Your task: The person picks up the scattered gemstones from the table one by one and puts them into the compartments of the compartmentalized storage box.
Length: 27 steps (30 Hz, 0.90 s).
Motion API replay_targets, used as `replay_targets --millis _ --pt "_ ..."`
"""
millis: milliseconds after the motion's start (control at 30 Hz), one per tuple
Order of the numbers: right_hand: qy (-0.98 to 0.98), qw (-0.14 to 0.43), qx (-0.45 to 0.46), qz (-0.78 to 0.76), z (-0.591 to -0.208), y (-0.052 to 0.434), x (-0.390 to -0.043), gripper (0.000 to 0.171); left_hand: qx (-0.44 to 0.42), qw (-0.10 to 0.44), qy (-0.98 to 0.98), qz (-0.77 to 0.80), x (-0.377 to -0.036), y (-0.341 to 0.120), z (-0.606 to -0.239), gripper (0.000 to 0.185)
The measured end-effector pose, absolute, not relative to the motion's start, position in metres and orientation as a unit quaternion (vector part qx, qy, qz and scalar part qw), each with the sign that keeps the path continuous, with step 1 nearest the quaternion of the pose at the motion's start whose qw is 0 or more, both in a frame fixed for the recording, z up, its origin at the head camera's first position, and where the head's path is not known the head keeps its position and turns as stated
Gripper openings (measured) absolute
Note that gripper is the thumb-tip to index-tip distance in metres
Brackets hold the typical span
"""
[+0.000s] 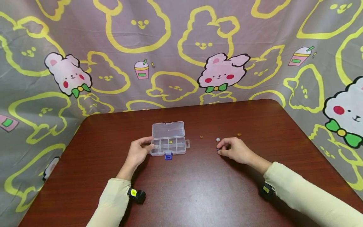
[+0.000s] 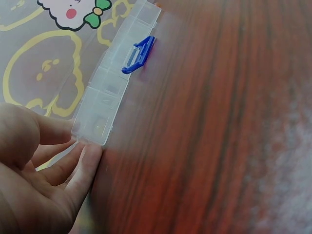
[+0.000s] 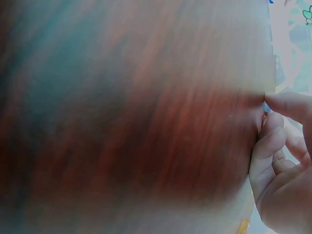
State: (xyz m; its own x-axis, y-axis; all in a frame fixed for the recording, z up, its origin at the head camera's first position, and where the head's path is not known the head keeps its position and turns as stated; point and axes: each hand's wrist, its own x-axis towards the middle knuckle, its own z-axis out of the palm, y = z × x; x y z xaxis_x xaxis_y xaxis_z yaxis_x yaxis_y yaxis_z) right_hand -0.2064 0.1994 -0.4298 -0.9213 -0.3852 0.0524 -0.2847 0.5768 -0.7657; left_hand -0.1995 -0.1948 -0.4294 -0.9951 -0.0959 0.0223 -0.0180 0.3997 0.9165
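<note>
A clear plastic compartment box (image 1: 168, 142) lies on the brown table (image 1: 187, 189) with its lid open and a blue latch (image 1: 168, 155) at its front. One yellow bead (image 1: 170, 142) sits in a compartment. My left hand (image 1: 149, 144) holds the box's left end between thumb and fingers. In the left wrist view the fingertips (image 2: 90, 155) touch the corner of the box (image 2: 114, 83) near the blue latch (image 2: 139, 54). To the right of the box, my right hand (image 1: 219, 149) rests on the table and pinches a small dark bead. The right wrist view shows its curled fingers (image 3: 273, 146) against the blurred tabletop.
Three loose beads lie on the table behind my right hand: a pale one (image 1: 218, 139), a brown one (image 1: 201, 136) and an orange-brown one (image 1: 239, 134). A grey cloth with cartoon bunnies (image 1: 221, 74) hangs behind and beside the table.
</note>
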Motion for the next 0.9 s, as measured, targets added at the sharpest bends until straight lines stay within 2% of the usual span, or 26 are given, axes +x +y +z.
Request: replay_targets --millis 900 --pt "0.887 0.066 -0.187 -0.416 -0.4282 0.1991 -0.2053 0.008 0.033 0.033 -0.833 -0.552 -0.1990 -0.1961 -0.4306 0.034"
